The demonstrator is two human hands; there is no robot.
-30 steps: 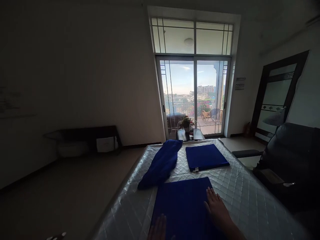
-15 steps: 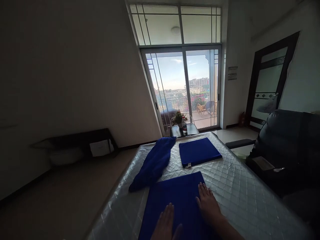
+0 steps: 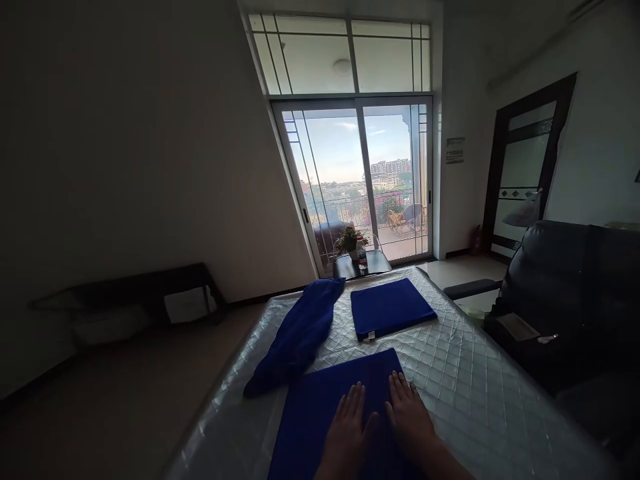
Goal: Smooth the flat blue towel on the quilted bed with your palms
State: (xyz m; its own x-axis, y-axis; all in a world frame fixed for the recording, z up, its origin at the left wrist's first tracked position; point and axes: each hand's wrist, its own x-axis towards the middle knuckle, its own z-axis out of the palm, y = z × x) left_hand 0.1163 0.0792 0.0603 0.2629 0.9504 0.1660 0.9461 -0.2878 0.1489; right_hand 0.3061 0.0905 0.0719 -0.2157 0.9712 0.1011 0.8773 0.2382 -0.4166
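Note:
A blue cloth (image 3: 305,427) lies flat in front of me on the quilted silvery cover (image 3: 480,393). My left hand (image 3: 349,427) rests palm down on the middle of it, fingers stretched out. Beside it, my right hand (image 3: 410,413) lies flat near the cloth's right edge, also with straight fingers. Just beyond, a second blue cloth (image 3: 393,308) sits folded into a flat rectangle, a small white label at its near edge. To the left is a loose, crumpled blue cloth (image 3: 300,333), its near end at the corner of the flat one.
A small dark table (image 3: 375,263) with a potted plant (image 3: 349,240) and a bottle (image 3: 361,253) stands past the far edge. At the right is a black armchair (image 3: 560,287). A dark low shelf (image 3: 150,287) runs along the left wall. Sliding glass doors (image 3: 395,180) are behind.
My left hand has slid forward and to the right over the cloth, closer to my right hand. The right hand stays flat near the right edge. The view has shifted slightly.

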